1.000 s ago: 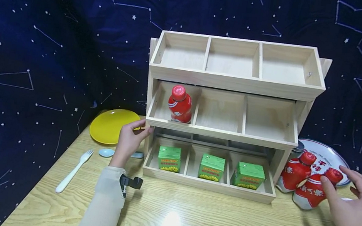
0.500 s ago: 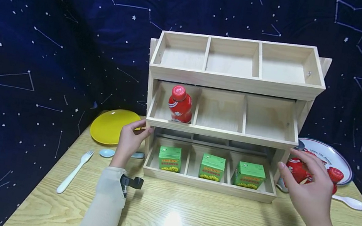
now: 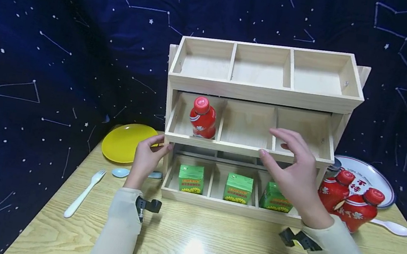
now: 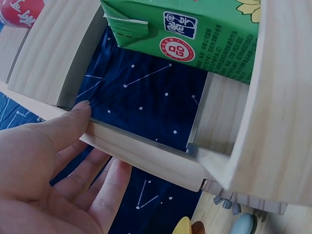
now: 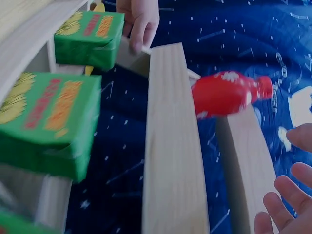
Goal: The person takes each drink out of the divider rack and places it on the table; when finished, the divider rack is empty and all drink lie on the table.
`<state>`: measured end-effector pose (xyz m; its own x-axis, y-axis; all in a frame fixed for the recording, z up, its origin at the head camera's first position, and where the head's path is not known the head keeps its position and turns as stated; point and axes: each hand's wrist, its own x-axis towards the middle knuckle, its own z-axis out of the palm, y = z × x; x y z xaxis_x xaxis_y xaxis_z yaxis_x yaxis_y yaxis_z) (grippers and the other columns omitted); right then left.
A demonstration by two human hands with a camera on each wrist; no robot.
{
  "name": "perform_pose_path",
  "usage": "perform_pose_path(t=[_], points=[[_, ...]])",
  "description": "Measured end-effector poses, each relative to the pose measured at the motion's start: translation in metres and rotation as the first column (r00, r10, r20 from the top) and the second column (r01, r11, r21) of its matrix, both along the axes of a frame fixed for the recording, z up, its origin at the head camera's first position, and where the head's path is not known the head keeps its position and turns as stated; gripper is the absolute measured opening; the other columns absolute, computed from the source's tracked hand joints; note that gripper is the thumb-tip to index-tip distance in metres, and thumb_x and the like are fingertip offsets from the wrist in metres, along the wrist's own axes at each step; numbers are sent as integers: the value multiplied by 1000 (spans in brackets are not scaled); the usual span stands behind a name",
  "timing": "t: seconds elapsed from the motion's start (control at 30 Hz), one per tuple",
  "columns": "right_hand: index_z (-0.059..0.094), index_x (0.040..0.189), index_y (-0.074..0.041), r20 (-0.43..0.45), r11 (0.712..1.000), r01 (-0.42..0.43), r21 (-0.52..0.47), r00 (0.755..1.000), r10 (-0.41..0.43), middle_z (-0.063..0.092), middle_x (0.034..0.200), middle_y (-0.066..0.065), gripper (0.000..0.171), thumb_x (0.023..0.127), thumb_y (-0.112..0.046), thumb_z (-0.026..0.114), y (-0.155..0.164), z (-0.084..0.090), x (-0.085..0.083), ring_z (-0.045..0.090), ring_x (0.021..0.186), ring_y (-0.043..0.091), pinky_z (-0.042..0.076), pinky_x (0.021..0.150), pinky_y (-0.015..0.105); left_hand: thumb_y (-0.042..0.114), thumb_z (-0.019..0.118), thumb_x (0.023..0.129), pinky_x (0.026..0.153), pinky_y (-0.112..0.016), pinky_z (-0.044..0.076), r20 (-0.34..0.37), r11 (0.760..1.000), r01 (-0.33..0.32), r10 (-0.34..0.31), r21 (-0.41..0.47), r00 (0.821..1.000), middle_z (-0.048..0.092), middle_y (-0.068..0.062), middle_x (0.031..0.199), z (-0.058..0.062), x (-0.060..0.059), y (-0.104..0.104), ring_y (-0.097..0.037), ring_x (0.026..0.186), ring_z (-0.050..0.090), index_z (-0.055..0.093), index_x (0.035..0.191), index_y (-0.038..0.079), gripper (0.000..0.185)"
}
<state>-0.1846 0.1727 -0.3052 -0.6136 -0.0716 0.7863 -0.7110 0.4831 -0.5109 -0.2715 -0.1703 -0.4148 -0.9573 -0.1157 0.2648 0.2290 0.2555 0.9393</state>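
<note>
A three-tier wooden shelf (image 3: pixel 264 93) stands on the table, each tier split into three compartments. My left hand (image 3: pixel 146 157) holds its left upright, with the thumb on one side and the fingers on the other in the left wrist view. My right hand (image 3: pixel 295 173) is in front of the right part of the middle tier, fingers spread, holding nothing. One red bottle (image 3: pixel 203 118) stands upright in the middle tier's left compartment. Green boxes (image 3: pixel 191 178) sit in the bottom tier, one per compartment; my right wrist partly covers the right box (image 3: pixel 276 198).
Right of the shelf, two red bottles (image 3: pixel 357 210) stand before a white plate (image 3: pixel 382 184), beside a white spoon (image 3: pixel 391 227). On the left lie a yellow plate (image 3: pixel 122 143), a white fork (image 3: pixel 83 194) and a blue spoon (image 3: pixel 120 172). A starry dark blue cloth (image 3: pixel 56 78) hangs behind.
My right hand has moved left from beside the two red bottles to the front of the middle tier, bringing those bottles back into sight. My left hand has stayed on the upright.
</note>
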Motion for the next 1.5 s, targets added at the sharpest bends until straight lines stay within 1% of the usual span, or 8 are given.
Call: perform_pose_path(t=[0.33,0.57,0.7,0.9,1.07,1.23,1.4,1.5], points=[[64,128,-5,-77,985,-161,59,983,165,63,126,5,54,78,-3,83,-53,29,-28,56,117,22,47,93,34,19,78,87,88,-34,57,7,1000,4,-4,1,1000,66,-12,118,1,0,1,-28,102,68,66,127,7,43],[55,137,-3,0,969,-233,82,972,234,59,131,6,59,84,-9,80,-93,38,-47,54,120,17,50,96,39,16,78,87,88,-36,57,8,1000,3,-3,28,1000,66,-13,119,1,0,0,-31,103,67,66,128,6,44],[53,138,-4,57,964,-257,61,966,254,60,130,7,59,85,-8,78,-110,39,-58,57,114,17,54,90,37,16,78,87,88,-35,57,9,1000,-1,1,31,1000,66,-12,119,2,1,-1,-30,103,68,66,128,7,43],[60,133,-8,143,982,-191,-2,971,189,63,121,7,52,85,-7,79,-122,33,-65,57,101,18,57,79,35,17,77,88,87,-35,57,13,1000,7,-7,20,1000,65,-14,118,2,-1,-1,-30,103,68,66,127,6,42],[67,125,-6,84,976,-190,-110,976,199,62,113,9,47,81,-3,81,-123,28,-67,55,102,18,58,79,39,18,77,88,88,-34,57,26,1000,4,-4,19,1000,65,-11,118,1,-2,0,-28,103,68,67,127,9,42],[68,122,-2,-41,956,-231,-180,973,227,61,111,10,46,78,4,81,-118,29,-61,53,104,17,59,82,42,21,77,88,89,-36,57,36,1000,3,-3,1,999,65,-10,120,2,-1,1,-28,104,67,66,128,10,43],[68,119,2,-155,957,-220,-189,969,192,67,109,10,44,77,4,82,-109,41,-52,53,101,19,56,83,36,23,77,88,89,-37,56,41,1000,7,-7,-4,999,65,-10,120,2,-1,0,-28,105,67,66,129,11,44],[68,120,2,-152,958,-203,-200,973,175,68,109,9,45,78,1,83,-105,47,-45,54,99,18,53,81,32,23,77,88,90,-37,56,42,1000,6,-6,1,999,64,-11,120,1,0,-1,-29,105,67,66,129,10,45]])
